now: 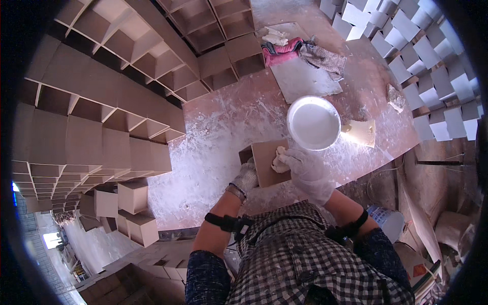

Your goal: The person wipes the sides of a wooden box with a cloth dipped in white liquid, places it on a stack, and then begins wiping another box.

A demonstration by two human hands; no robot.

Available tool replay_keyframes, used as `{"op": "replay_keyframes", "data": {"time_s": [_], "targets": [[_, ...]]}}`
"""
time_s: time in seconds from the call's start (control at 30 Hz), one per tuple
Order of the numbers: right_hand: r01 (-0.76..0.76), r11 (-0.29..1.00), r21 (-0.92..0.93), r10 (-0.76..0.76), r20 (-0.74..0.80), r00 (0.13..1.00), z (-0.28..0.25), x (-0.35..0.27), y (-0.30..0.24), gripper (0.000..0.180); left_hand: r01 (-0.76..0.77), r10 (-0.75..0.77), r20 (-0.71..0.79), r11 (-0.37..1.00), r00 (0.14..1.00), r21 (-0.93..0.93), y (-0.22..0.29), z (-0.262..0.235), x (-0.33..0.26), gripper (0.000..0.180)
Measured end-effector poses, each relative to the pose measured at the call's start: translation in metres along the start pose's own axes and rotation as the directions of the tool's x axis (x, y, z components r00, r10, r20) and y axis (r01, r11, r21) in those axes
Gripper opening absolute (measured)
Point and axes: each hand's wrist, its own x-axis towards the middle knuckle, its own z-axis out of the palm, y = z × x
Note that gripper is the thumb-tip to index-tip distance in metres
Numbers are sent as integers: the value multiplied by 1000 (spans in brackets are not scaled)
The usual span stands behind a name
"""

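Head view | left hand (244, 180): gloved, grip holding brown box (269, 170) at its left side | right hand (309, 173): gloved, grip closed on pale wad (278, 159) against box face | box: near bench (203, 168) front edge, beside white basin (310, 148); lifted or resting, cannot tell

Uneven light, purplish cast. I read the counter (203, 127) as pale and hazy at the left, browner toward the far right. Glare hits the stacked panels (405, 26) at far right and the cream scrap (363, 133). Open boxes (84, 137) at left stay dim, their insides in deep shadow. Small blown-out patch (52, 240) at near left. Right hand (309, 174) looks soft to me. Fisheye bends straight edges; black rim swallows the corners.
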Motion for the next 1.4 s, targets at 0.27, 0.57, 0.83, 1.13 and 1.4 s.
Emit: {"op": "replay_keyframes", "data": {"time_s": [0.27, 0.57, 0.83, 1.13, 1.4], "targets": [[130, 960, -247, -155, -85, 984, 31, -48, -4, 28, -78, 63, 54, 932, 997, 355, -13, -8, 3, 39], [-247, 957, -153, 248, -12, 969, 22, 9, 12, 14, -80, 48, 96, 926, 994, 370, -15, -7, 9, 40], [-231, 970, -79, 243, 205, 948, 18, 23, 15, 18, -41, -1, 95, 900, 995, 435, -5, 0, 4, 41], [46, 998, -51, -42, 79, 996, 36, -31, -5, 14, -36, -1, 98, 926, 995, 376, -12, 3, 10, 43], [-42, 978, -202, 83, 199, 976, 18, 37, 18, 22, 124, -119, 35, 963, 992, -239, -9, 20, 8, 44]]}}
